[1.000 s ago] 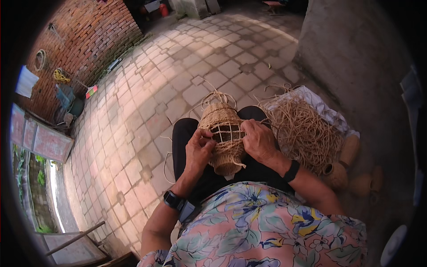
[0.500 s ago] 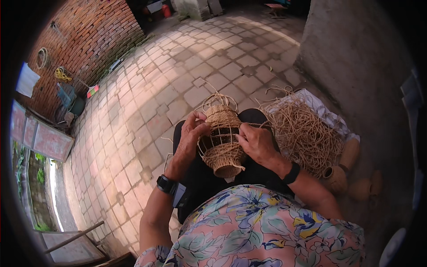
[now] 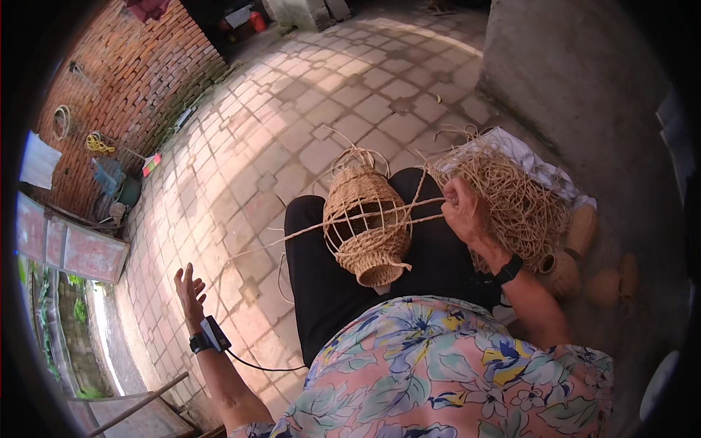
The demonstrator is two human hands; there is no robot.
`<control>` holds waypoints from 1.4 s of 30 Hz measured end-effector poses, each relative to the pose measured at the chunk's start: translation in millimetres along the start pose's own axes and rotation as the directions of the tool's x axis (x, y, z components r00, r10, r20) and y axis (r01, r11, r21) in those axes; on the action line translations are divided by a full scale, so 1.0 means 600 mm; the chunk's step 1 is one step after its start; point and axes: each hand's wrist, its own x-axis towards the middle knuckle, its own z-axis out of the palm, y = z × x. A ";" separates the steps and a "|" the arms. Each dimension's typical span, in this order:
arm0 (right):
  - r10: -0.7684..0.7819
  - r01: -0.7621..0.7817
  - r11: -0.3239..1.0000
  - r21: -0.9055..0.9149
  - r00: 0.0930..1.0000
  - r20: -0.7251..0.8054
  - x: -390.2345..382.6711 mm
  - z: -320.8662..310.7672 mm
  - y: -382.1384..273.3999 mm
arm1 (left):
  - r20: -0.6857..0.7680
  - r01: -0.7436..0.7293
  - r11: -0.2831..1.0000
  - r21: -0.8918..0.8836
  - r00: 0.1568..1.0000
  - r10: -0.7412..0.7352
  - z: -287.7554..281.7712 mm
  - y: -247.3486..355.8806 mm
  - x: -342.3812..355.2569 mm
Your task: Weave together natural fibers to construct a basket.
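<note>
Head camera: from my remote station I see the tan, bulging basket of woven plant-fibre cord lying on its side across the black-trousered lap, between the two hands and touching neither. Its narrow woven mouth points back toward the floral shirt, and a band of open lattice circles its middle.

The right hand is just beyond the basket's right side, its fingers curled closed on the twisted tan cord, two lengths of which run from the grip leftward to the basket. The upper one crosses over the lattice, and a long thin strand trails on past the left side.

The left hand is well apart from the basket, out to the left above the paving, fingers loosely spread. The strand thins out toward it; I cannot tell whether it reaches those fingers, and I make out nothing in them.

A heap of loose tan cord lies just beyond the right hand.
</note>
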 end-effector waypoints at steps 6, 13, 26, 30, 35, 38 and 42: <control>0.542 -0.475 0.836 -0.275 0.792 0.280 0.015 -0.074 0.163 | -0.074 -0.394 0.912 -0.114 0.919 0.387 0.109 0.031 -0.043; -0.376 0.387 0.922 -0.033 0.911 0.168 0.045 -0.016 -0.039 | 0.487 -0.432 0.788 -0.438 0.623 0.612 0.289 0.198 -0.251; 0.471 -0.257 0.674 -0.692 0.872 0.134 -0.013 -0.126 0.366 | 0.719 -0.901 0.433 -0.031 0.281 0.635 0.413 0.243 -0.330; -0.024 -0.012 0.734 -0.679 0.999 -0.044 -0.013 -0.101 0.312 | 0.686 -0.875 0.455 -0.166 0.229 0.690 0.418 0.225 -0.306; -0.508 0.504 0.861 0.061 0.853 0.123 0.033 -0.033 -0.025 | 0.898 -0.392 0.913 -0.109 0.355 0.259 0.407 0.266 -0.304; -0.663 0.672 0.739 -0.041 0.737 0.133 0.027 0.004 -0.053 | 0.911 -0.274 0.956 -0.104 0.360 0.202 0.414 0.262 -0.297; -0.339 0.263 0.940 0.218 0.798 0.498 0.003 -0.017 -0.069 | 0.855 -0.148 0.977 -0.153 0.476 0.206 0.413 0.256 -0.292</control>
